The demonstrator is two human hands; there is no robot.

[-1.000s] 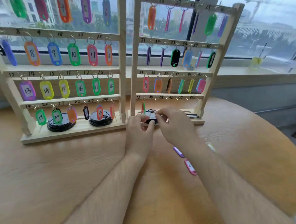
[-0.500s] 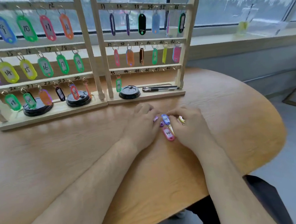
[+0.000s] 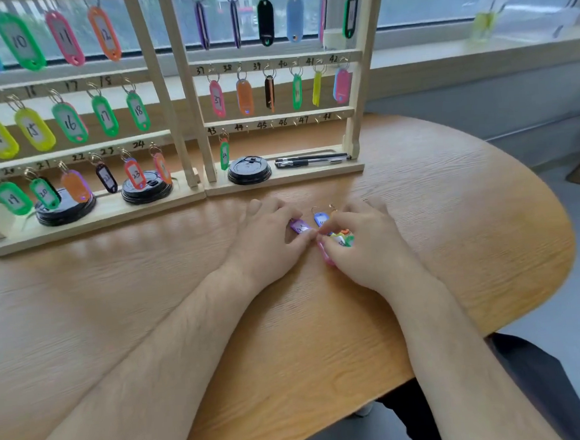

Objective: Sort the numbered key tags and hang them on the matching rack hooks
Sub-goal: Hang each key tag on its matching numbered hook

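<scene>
Several loose key tags lie on the wooden table in front of the right rack. My left hand pinches a purple tag between thumb and forefinger. My right hand curls over a small cluster with a green and orange tag inside its fingers; a pink tag sticks out under its thumb. A blue tag lies between both hands. On the right rack's bottom row a green tag hangs under 43; hooks 44 to 48 are bare.
The left rack carries tags up to 24. Black cup lids and two pens sit on the rack bases. A drink cup stands on the windowsill. The table's curved edge runs close on the right.
Both hands came back from the rack's base to the loose tags on the table. The right hand's fingers have closed over the cluster and the left thumb has met the purple tag.
</scene>
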